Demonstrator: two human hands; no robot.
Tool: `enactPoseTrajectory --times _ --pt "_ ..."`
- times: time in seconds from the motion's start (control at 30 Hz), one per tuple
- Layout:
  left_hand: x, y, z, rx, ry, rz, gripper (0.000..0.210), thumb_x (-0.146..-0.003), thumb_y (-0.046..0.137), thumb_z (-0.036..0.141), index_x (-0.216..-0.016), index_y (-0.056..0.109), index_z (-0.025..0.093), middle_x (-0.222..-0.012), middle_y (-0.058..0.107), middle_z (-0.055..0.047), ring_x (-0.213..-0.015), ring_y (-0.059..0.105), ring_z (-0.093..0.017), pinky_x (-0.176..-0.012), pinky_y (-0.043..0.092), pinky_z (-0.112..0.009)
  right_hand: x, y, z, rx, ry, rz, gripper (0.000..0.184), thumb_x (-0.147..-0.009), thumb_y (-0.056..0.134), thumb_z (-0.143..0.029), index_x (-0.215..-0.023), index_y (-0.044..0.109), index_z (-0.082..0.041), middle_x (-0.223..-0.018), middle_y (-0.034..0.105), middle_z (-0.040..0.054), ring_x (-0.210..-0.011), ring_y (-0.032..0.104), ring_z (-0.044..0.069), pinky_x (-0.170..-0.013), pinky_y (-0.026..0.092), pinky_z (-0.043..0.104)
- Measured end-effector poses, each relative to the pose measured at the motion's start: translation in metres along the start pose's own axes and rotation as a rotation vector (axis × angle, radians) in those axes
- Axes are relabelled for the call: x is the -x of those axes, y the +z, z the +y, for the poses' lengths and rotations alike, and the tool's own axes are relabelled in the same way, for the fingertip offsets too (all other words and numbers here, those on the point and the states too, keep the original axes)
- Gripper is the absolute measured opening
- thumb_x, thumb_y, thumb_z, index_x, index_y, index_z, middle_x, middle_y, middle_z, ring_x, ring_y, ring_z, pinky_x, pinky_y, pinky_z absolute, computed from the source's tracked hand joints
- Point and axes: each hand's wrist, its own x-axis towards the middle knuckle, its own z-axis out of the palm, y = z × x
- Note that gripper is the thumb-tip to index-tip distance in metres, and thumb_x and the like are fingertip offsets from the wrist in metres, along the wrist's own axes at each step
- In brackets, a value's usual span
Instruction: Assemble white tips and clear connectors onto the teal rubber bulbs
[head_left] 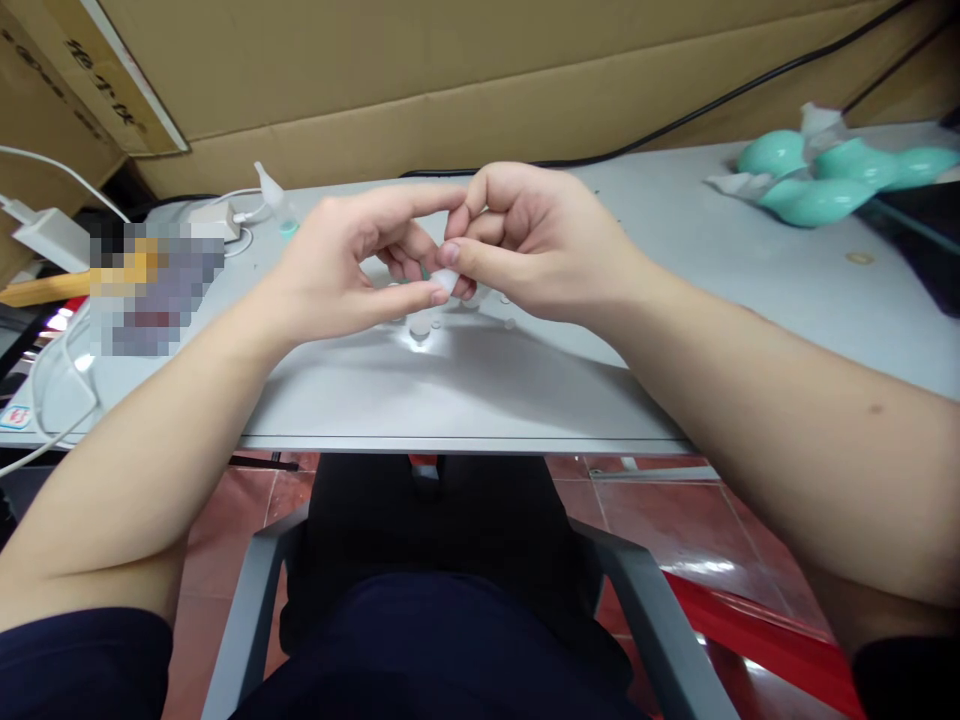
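Above the table, both hands meet over a small whitish, cone-like translucent piece (447,280). My left hand (349,250) is closed on it, with the thumb at its lower left side. My right hand (525,235) pinches it from the upper right, thumb and fingers pressed together. A trace of teal shows behind it between the fingers; what that belongs to is mostly hidden. Beneath the hands, several small clear round pieces (420,325) lie on the grey table (480,395).
Teal squeeze bulbs with whitish tips (825,195) lie at the right rear, near a rubber band (859,258). A clear nozzle with a teal base (277,200) stands at the left rear. White chargers (52,238) and cables are at left. A cardboard wall (420,80) closes the back.
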Motion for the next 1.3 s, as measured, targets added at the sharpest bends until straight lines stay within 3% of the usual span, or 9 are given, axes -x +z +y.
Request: enactPoseTrajectory --times 0.2,0.4,0.53,0.6,0.7,0.8,0.93,1.1,1.3 --pt "0.000 0.006 -0.003 0.093 -0.046 0.032 0.077 -0.112 0.100 0.066 -0.173 0.079 0.024 -0.120 0.097 -0.010 -0.111 0.097 -0.031 -0.100 0.082 -0.046 0.000 0.000 0.002 0.061 -0.039 0.025 0.061 -0.109 0.089 -0.094 -0.122 0.074 -0.037 -0.104 0.092 0.0063 -0.103 0.087 0.039 -0.095 0.071 0.061" --pt "-0.002 0.001 -0.004 0.079 -0.087 0.062 0.050 -0.113 0.099 0.056 -0.149 0.092 0.022 -0.127 0.096 -0.011 -0.107 0.093 -0.028 -0.098 0.080 -0.046 0.002 -0.006 -0.004 -0.042 -0.108 0.042 0.059 -0.097 0.112 -0.073 -0.110 0.070 -0.032 -0.101 0.093 0.0065 -0.098 0.088 0.035 -0.092 0.070 0.053" --pt "-0.002 -0.002 0.003 0.058 -0.097 0.091 0.030 -0.108 0.093 0.042 -0.130 0.098 0.022 -0.121 0.096 -0.010 -0.100 0.089 -0.026 -0.091 0.078 -0.046 0.008 -0.031 -0.021 0.083 -0.076 0.065 0.049 -0.091 0.115 -0.063 -0.091 0.079 -0.031 -0.084 0.086 0.0048 -0.076 0.078 0.028 -0.069 0.055 0.047" --pt "-0.002 -0.002 0.006 0.040 -0.122 0.079 0.024 -0.108 0.089 0.038 -0.125 0.098 0.024 -0.116 0.095 -0.010 -0.104 0.090 -0.028 -0.094 0.078 -0.048 0.010 -0.051 -0.023 0.174 -0.021 -0.045 0.042 -0.092 0.112 -0.064 -0.088 0.086 -0.032 -0.079 0.085 0.0035 -0.070 0.075 0.024 -0.067 0.053 0.047" --pt "-0.001 -0.002 0.006 0.016 -0.132 0.059 0.021 -0.110 0.086 0.039 -0.122 0.096 0.024 -0.108 0.092 -0.010 -0.104 0.091 -0.029 -0.093 0.078 -0.047 0.009 -0.079 -0.008 0.410 0.056 -0.363 0.033 -0.100 0.103 -0.066 -0.099 0.100 -0.033 -0.088 0.090 0.0008 -0.072 0.076 0.022 -0.069 0.054 0.045" --pt "-0.001 -0.002 0.004 0.024 -0.130 0.054 0.022 -0.110 0.088 0.043 -0.118 0.095 0.023 -0.111 0.092 -0.010 -0.098 0.089 -0.026 -0.088 0.076 -0.045 0.004 -0.091 0.016 0.620 0.117 -0.401 0.008 -0.095 0.103 -0.031 -0.102 0.103 -0.035 -0.087 0.090 -0.0061 -0.071 0.075 0.019 -0.067 0.050 0.039" --pt "-0.002 -0.001 0.004 0.066 -0.138 0.065 0.028 -0.108 0.097 0.052 -0.111 0.094 0.024 -0.104 0.089 -0.009 -0.089 0.082 -0.023 -0.081 0.073 -0.045 0.000 -0.085 0.028 0.733 0.155 -0.447 0.021 -0.094 0.100 -0.012 -0.101 0.101 -0.032 -0.080 0.087 -0.0111 -0.064 0.073 0.015 -0.065 0.050 0.034" --pt "-0.003 -0.005 -0.002 0.092 -0.132 0.067 0.032 -0.096 0.107 0.050 -0.105 0.094 0.023 -0.109 0.092 -0.010 -0.088 0.079 -0.020 -0.074 0.067 -0.039 0.001 -0.074 0.010 0.784 0.192 -0.414 0.026 -0.093 0.098 -0.003 -0.095 0.098 -0.029 -0.073 0.085 -0.0089 -0.058 0.068 0.015 -0.059 0.047 0.034" --pt "-0.004 0.002 -0.036 0.180 -0.007 0.086 0.038 -0.093 0.115 0.055 -0.110 0.096 0.027 -0.098 0.088 -0.007 -0.078 0.072 -0.019 -0.061 0.057 -0.035 0.000 -0.062 -0.007 0.818 0.365 -0.482 0.014 -0.104 0.093 -0.022 -0.107 0.100 -0.034 -0.086 0.088 -0.0068 -0.072 0.075 0.021 -0.072 0.053 0.038"
